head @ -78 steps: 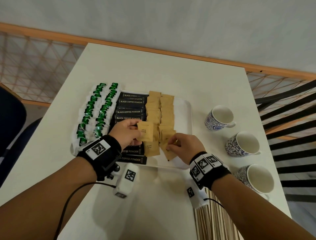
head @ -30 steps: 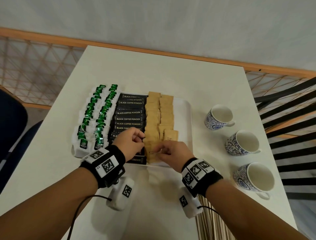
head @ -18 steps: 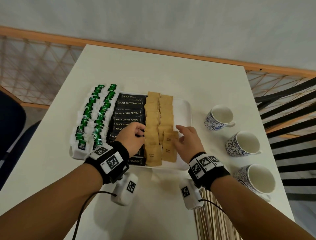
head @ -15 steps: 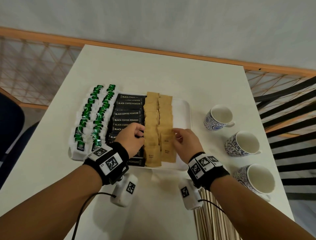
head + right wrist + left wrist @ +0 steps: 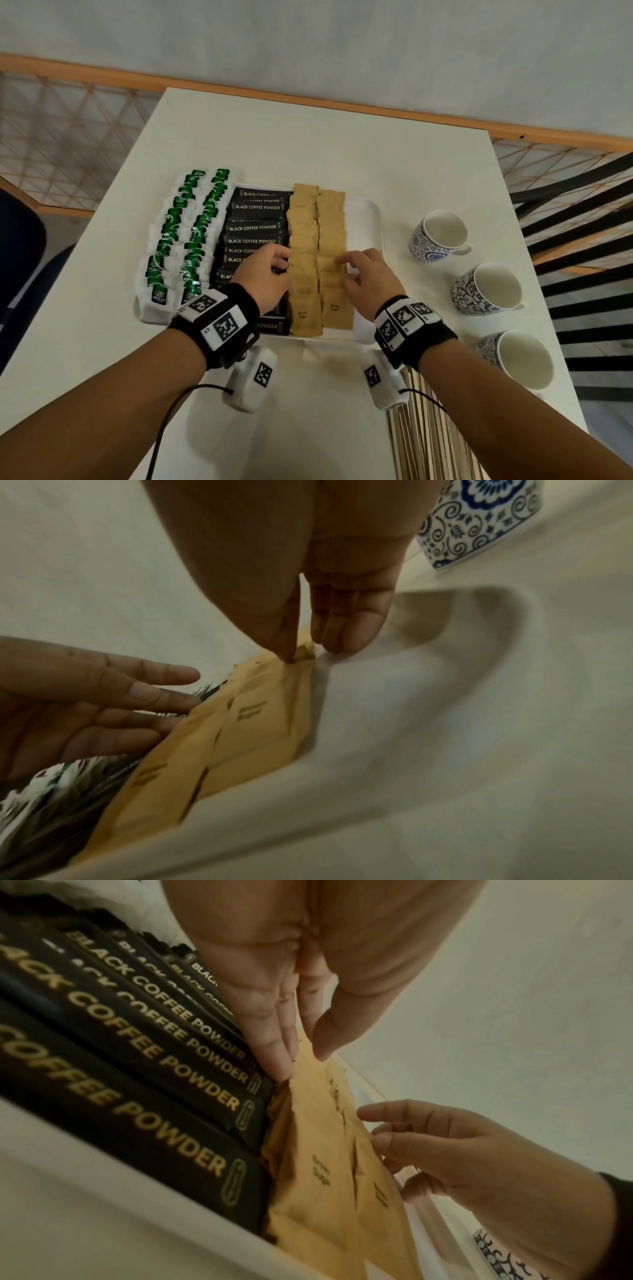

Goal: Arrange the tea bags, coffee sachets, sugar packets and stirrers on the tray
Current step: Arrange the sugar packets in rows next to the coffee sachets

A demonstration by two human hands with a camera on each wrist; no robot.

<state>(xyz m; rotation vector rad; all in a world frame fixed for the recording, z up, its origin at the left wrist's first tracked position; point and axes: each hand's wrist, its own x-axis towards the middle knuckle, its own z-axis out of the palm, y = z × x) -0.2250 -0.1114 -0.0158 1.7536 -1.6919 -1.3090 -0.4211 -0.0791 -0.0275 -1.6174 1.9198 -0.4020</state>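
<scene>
The sugar packets (image 5: 318, 257) are being squared between the left hand (image 5: 265, 274) and right hand (image 5: 368, 277), fingers extended, nothing gripped. Next, the stirrers (image 5: 428, 428) need collecting.

Café-like balcony: white table (image 5: 308, 144), patterned cups (image 5: 438, 236), wooden railing (image 5: 85, 77).

Both forearms reach forward side by side, the left hand (image 5: 263, 279) and right hand (image 5: 368, 279) palm-down, fingers extended and loosely spread.
</scene>
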